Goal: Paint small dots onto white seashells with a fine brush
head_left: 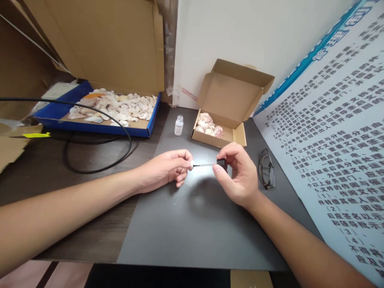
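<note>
My left hand (pixel 175 166) pinches a small white seashell (pixel 191 164) between thumb and index finger. Opposite it, my right hand (pixel 238 172) grips the black cap of a brush applicator (pixel 221 163). The applicator's thin stem points left, and its dark tip touches the shell or lies right beside it. Behind the hands an uncapped small glass bottle (pixel 179 126) with a pale label stands upright on the dark grey mat (pixel 168 240). A small cardboard box (pixel 207 139), its lid raised, holds several shells behind my right hand.
A blue-sided tray (pixel 126 131) full of pale shells sits at the back left, with a black cable (pixel 130 148) looping before it. Glasses (pixel 266 170) lie right of my right hand. A white panel (pixel 204 48) and a printed poster (pixel 339 120) bound the back and right.
</note>
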Demonstrator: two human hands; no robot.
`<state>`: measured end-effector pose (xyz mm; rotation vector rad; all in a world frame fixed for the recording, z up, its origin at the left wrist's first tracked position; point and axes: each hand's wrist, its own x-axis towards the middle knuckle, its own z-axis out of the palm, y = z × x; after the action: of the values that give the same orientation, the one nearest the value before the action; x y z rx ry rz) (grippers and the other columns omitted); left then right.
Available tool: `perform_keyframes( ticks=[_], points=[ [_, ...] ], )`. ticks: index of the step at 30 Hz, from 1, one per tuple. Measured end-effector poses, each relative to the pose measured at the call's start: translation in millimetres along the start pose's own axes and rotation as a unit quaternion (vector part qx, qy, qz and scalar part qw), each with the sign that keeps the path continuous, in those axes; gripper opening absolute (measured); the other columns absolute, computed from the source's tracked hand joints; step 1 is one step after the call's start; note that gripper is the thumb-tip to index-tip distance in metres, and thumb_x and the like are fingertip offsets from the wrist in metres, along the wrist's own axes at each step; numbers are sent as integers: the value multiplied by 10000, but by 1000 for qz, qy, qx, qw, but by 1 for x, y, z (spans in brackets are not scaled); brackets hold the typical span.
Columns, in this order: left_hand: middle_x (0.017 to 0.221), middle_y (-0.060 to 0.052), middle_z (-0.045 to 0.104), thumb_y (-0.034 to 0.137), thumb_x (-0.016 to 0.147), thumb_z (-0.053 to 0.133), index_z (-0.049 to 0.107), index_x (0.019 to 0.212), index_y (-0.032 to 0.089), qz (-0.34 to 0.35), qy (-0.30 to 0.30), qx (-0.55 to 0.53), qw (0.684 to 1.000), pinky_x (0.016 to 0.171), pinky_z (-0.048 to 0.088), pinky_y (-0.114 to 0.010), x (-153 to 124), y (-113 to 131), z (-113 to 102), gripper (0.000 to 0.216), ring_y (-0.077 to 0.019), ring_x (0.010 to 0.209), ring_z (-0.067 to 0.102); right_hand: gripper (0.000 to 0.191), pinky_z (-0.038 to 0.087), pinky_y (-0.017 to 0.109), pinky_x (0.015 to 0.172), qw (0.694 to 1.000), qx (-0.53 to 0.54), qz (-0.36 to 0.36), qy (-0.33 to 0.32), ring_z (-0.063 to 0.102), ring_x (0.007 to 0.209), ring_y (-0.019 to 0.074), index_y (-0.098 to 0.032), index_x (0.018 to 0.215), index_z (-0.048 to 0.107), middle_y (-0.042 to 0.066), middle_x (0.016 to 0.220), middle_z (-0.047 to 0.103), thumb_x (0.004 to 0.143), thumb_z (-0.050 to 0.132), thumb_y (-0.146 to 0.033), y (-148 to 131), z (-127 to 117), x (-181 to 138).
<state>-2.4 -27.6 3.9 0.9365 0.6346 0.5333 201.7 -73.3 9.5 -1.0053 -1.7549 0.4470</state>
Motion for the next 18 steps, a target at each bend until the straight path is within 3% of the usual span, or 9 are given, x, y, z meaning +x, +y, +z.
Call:
perform_keyframes(
  ticks=[18],
  points=[
    [666,29,496,195,836,649,555,818,152,-1,0,4,1000,493,435,-199,1,0,-1,105,-67,518,440,183,396,290,519,1000,-1,-10,-6,452,635,140,-243,874,510,-16,766,460,790,605,-112,0,0,0]
  ],
)
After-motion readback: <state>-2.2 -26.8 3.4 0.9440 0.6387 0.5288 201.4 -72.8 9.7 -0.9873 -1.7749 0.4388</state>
